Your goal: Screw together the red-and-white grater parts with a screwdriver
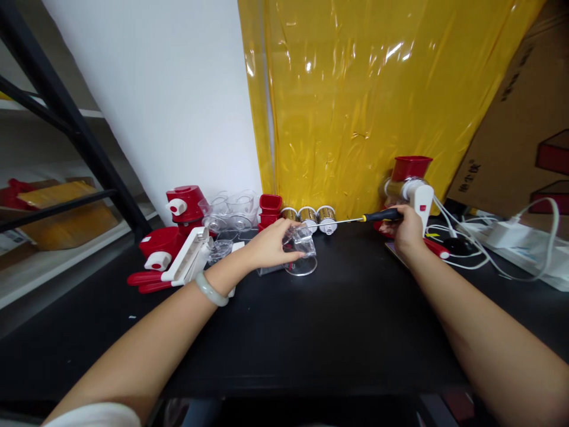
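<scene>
My left hand (273, 243) is closed around a clear plastic part (303, 240), thumb and fingers on opposite sides, just above the black table. The part's round rim faces down towards the tabletop; whether it touches cannot be told. In my right hand (406, 225) is a screwdriver (381, 216) with a black and yellow handle, fingers wrapped around it. Its long shaft points left, and the tip is at the clear part. Behind the part stand several metal grater drums (326, 219) with white ends. A red hopper (269, 207) is beside them.
Red and white grinder parts (180, 237) and clear plastic housings (235, 209) crowd the left of the black table (329, 338). An assembled rotary grater (413, 178) stands at right, near white cables and a power strip (528, 246). A cardboard box (511, 118) leans behind.
</scene>
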A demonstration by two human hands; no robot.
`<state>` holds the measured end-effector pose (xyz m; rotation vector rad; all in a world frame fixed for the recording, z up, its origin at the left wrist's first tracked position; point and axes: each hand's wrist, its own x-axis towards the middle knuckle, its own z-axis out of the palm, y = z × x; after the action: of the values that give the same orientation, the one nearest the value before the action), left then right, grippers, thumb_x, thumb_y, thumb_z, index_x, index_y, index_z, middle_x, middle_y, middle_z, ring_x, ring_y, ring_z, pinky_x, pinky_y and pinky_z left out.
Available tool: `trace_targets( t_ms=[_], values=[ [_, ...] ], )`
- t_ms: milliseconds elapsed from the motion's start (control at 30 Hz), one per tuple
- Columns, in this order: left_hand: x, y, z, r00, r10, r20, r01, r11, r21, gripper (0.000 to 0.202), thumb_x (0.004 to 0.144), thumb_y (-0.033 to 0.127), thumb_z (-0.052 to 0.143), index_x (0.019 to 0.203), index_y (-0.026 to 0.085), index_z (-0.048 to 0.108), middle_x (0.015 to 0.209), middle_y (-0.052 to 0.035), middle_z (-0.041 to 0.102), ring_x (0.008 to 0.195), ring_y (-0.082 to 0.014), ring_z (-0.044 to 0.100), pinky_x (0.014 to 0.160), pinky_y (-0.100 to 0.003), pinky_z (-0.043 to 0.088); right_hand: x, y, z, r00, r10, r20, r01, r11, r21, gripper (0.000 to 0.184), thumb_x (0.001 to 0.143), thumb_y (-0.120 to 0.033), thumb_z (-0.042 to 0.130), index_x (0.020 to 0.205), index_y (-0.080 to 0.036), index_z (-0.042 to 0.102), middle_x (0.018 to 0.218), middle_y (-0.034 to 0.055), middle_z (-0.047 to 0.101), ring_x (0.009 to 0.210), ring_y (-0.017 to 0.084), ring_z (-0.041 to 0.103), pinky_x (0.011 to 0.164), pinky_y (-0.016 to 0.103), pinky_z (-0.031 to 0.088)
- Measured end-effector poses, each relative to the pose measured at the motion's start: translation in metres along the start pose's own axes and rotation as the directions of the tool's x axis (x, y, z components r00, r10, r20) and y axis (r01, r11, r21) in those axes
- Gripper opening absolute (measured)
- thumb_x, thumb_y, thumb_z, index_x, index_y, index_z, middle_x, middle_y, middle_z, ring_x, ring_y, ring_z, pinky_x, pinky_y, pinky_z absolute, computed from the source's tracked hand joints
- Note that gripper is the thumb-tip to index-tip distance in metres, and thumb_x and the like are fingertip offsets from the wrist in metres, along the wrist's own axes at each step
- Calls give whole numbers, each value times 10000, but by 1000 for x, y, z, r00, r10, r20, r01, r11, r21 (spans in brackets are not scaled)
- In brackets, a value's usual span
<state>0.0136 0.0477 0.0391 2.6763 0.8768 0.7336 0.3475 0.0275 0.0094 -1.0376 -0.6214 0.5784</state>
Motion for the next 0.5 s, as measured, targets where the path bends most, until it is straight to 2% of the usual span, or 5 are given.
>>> trace_targets(
  t_ms=[133, 267, 500],
  values=[
    [0, 0, 0, 1000, 9, 0, -9, 1000, -5, 643, 742, 463, 751, 1283, 194, 530, 1234, -131, 609, 1126, -293, 621, 978, -462, 504, 2, 3, -1, 997, -68, -39, 65, 996, -68, 115, 770, -185, 491, 711, -206, 588, 476, -47, 525, 324, 100, 446, 282, 214, 337],
    [0, 0, 0, 1000, 6, 3, -6, 1000, 3, 644, 750, 472, 743, 1291, 200, 523, 1242, -129, 606, 1123, -291, 621, 970, -452, 508, 3, 5, -2, 988, -154, -6, 151, 976, -154, 135, 799, -267, 566, 666, -243, 572, 440, -53, 458, 331, 112, 414, 284, 240, 294],
    [0, 2, -1, 1000, -11, 12, 11, 1000, -14, 660, 744, 460, 751, 1294, 179, 518, 1257, -140, 603, 1147, -295, 613, 992, -454, 497, -1, 3, -2, 988, -153, -9, 147, 961, -236, 247, 855, -393, 583, 657, -255, 527, 401, -57, 399, 320, 123, 384, 302, 261, 251]
  ],
)
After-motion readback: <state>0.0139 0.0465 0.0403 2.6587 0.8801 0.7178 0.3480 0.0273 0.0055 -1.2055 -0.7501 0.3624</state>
